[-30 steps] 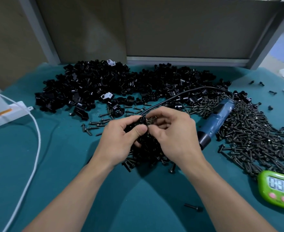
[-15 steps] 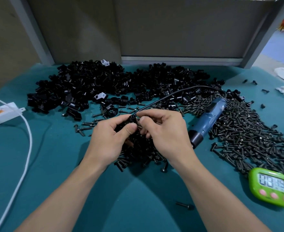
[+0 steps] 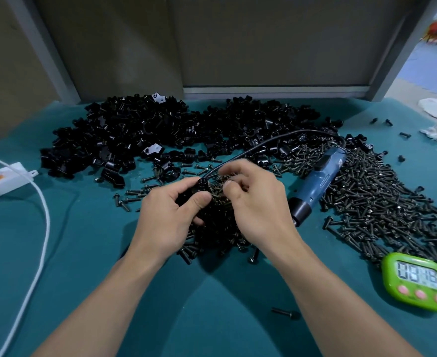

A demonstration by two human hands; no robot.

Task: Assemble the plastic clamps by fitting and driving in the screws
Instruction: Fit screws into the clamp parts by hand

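The left hand (image 3: pixel 168 217) pinches a black clamp (image 3: pixel 201 182) between thumb and forefinger, above the small heap of screws (image 3: pixel 220 228) at the middle of the mat (image 3: pixel 83 253). The clamp's round end faces up and away from the person; fingers hide the rest, so its long axis cannot be told. The right hand (image 3: pixel 258 210) has curled fingers, with the thumb by the forefinger over the heap; whether they hold a screw cannot be told. Half a second ago both thumbs met at the clamp; now the right hand sits off to the right, with a gap between them. The screwdriver (image 3: pixel 318 184) lies unmoved beside it, nose toward the person.
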